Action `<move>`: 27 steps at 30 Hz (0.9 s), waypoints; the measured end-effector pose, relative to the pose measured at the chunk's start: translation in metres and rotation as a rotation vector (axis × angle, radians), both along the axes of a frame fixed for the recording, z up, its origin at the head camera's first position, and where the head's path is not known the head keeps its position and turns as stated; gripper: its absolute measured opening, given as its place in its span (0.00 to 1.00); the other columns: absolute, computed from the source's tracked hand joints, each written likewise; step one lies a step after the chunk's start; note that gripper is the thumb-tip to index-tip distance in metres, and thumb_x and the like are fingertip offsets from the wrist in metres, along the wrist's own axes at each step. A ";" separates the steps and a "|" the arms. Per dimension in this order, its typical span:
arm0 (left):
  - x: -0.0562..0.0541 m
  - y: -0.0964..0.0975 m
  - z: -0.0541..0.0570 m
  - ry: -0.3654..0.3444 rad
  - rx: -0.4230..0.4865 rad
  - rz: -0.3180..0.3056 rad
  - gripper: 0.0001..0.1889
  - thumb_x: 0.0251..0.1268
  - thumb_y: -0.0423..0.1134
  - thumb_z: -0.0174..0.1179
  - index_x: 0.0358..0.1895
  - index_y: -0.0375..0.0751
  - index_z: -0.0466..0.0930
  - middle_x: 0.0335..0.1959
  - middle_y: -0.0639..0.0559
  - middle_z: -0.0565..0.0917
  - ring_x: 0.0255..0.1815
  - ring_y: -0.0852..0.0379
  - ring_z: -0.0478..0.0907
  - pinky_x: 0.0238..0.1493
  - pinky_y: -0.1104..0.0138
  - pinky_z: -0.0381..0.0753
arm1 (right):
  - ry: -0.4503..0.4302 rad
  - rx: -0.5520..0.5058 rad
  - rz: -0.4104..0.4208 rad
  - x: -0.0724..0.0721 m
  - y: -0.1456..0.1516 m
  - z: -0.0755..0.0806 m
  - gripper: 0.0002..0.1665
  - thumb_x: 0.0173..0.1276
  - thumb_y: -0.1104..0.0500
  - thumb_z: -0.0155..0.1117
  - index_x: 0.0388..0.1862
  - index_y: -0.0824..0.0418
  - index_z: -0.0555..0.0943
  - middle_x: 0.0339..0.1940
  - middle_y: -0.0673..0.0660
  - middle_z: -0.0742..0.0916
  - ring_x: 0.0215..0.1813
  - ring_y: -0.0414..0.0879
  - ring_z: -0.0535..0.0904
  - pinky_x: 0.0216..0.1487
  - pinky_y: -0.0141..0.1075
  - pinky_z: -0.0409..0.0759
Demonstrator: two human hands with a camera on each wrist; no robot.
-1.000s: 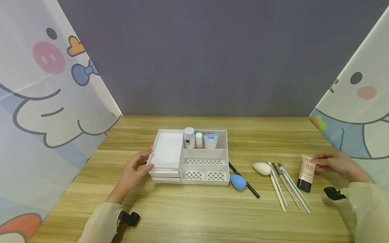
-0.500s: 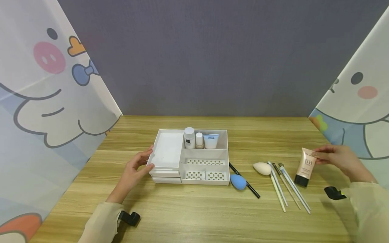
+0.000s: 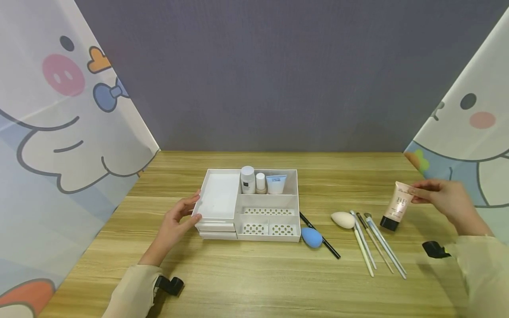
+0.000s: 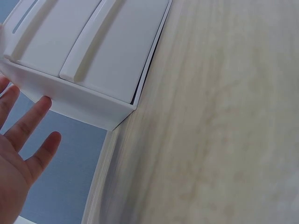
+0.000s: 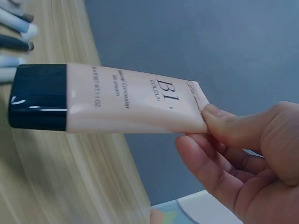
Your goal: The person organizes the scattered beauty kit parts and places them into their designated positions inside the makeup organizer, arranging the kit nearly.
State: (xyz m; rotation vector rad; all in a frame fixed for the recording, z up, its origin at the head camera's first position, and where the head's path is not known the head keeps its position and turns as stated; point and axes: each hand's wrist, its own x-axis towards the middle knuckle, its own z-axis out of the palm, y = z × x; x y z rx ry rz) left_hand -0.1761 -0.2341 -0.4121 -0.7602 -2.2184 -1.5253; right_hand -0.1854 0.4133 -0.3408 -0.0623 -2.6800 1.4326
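Note:
My right hand (image 3: 453, 203) pinches the flat crimped end of a beige BB cream tube (image 3: 399, 204) between thumb and fingers. The tube tilts with its black cap (image 5: 39, 97) downward, off the table in the right wrist view. At the left side of a white cosmetics organizer (image 3: 216, 194), my left hand (image 3: 176, 221) rests with thumb and fingers spread along the edge. In the left wrist view its extended fingers (image 4: 32, 122) touch the organizer's side wall, beside two drawer fronts (image 4: 117, 46). A white bottle (image 3: 248, 181), a small white-capped bottle (image 3: 260, 183) and a pale blue tube (image 3: 276, 184) stand in the rear compartment.
Several makeup brushes (image 3: 379, 245) lie on the wooden table (image 3: 254, 282) left of the tube. A cream makeup sponge (image 3: 343, 220) lies by their upper ends. Near the organizer's right side are a blue makeup sponge (image 3: 312, 237) and a black pencil (image 3: 331, 250). A grey wall stands behind.
The right hand has raised the BB cream tube, moving it up and slightly left in the head view, and the tube has tilted more. The left hand and organizer keep their place.

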 end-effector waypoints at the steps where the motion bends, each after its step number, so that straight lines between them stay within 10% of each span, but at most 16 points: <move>1: 0.000 0.000 0.000 0.001 0.000 0.001 0.24 0.60 0.16 0.60 0.61 0.25 0.73 0.69 0.34 0.69 0.57 0.70 0.76 0.54 0.77 0.73 | 0.012 0.006 -0.009 0.000 -0.002 0.001 0.06 0.72 0.60 0.64 0.35 0.52 0.86 0.28 0.35 0.86 0.28 0.36 0.86 0.33 0.21 0.77; 16: 0.001 0.000 0.001 -0.004 -0.002 -0.003 0.23 0.61 0.17 0.60 0.61 0.25 0.73 0.70 0.36 0.69 0.57 0.69 0.76 0.54 0.77 0.73 | 0.195 0.140 -0.078 -0.005 -0.028 0.015 0.07 0.70 0.60 0.67 0.39 0.65 0.85 0.23 0.29 0.84 0.24 0.30 0.83 0.31 0.18 0.74; 27: 0.001 0.000 0.002 -0.010 0.000 -0.001 0.23 0.61 0.17 0.60 0.61 0.26 0.73 0.70 0.35 0.69 0.57 0.69 0.76 0.54 0.77 0.73 | 0.236 0.040 -0.054 -0.010 -0.050 0.022 0.03 0.69 0.63 0.67 0.35 0.61 0.85 0.27 0.27 0.83 0.25 0.30 0.83 0.30 0.20 0.78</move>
